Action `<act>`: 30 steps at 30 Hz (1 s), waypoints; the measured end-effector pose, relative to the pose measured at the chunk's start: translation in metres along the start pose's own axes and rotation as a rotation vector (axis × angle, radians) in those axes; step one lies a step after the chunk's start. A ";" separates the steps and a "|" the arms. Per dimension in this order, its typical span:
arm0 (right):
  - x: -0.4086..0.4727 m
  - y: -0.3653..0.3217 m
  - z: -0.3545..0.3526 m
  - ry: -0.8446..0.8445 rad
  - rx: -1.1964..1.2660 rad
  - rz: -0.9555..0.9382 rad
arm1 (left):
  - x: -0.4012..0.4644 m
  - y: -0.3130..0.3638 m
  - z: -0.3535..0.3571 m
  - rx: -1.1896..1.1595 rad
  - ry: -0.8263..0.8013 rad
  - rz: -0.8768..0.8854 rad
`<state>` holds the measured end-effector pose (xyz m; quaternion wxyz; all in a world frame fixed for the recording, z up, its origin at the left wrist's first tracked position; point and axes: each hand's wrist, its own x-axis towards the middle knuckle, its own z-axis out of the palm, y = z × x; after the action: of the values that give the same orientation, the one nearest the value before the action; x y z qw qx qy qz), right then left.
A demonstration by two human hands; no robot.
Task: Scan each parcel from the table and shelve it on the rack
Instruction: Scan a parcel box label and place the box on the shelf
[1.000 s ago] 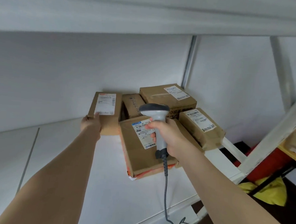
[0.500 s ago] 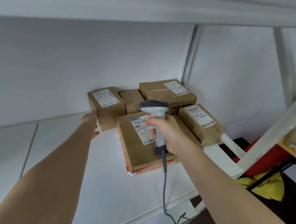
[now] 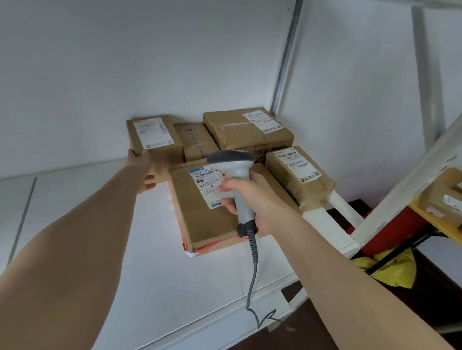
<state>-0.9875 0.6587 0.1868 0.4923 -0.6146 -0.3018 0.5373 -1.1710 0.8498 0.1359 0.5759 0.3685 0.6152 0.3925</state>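
Gripped in the right hand point(image 3: 258, 201) is a barcode scanner point(image 3: 237, 180); the leftmost parcel point(image 3: 153, 137) is touched by the left hand's point(image 3: 143, 172) relaxed fingers.

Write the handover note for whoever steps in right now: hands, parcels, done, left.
Left hand: fingers against the front lower edge of the leftmost parcel, touching it, not clearly gripping.
Right hand: grips the scanner over the front parcel.
Five parcels lie clustered at the back right of the white shelf.
Done: these five are shelved.
Left: more parcels wait on the yellow table at right.
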 end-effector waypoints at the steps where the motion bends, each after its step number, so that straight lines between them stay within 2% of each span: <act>1: -0.002 0.001 -0.001 -0.021 -0.027 0.005 | -0.003 -0.001 0.000 0.008 0.016 -0.022; 5: -0.006 0.000 -0.002 -0.072 -0.176 0.025 | 0.000 -0.010 -0.009 0.035 0.169 -0.046; 11: -0.013 -0.003 -0.005 -0.058 -0.294 0.058 | -0.016 -0.023 -0.005 0.100 0.007 -0.012; 13: -0.017 -0.003 -0.008 -0.039 -0.269 0.038 | -0.024 -0.023 -0.007 0.165 0.025 -0.039; 16: -0.026 -0.004 -0.017 0.000 -0.124 -0.003 | -0.041 -0.018 -0.004 0.174 0.169 -0.040; 19: -0.043 -0.008 -0.038 0.038 -0.014 -0.026 | -0.072 -0.008 0.016 0.198 0.337 0.161; 22: -0.068 -0.013 -0.077 0.087 -0.017 -0.060 | -0.119 0.002 0.056 0.195 0.387 0.441; 27: -0.136 -0.012 -0.181 0.036 -0.052 -0.131 | -0.222 -0.016 0.165 0.176 0.280 0.861; 30: -0.186 -0.006 -0.266 0.046 -0.080 -0.150 | -0.283 -0.050 0.236 0.300 0.139 1.043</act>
<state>-0.7765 0.4186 0.2429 0.5130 -0.6217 -0.3571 0.4720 -0.9167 0.5864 0.2025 0.2041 0.6760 0.4368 0.5573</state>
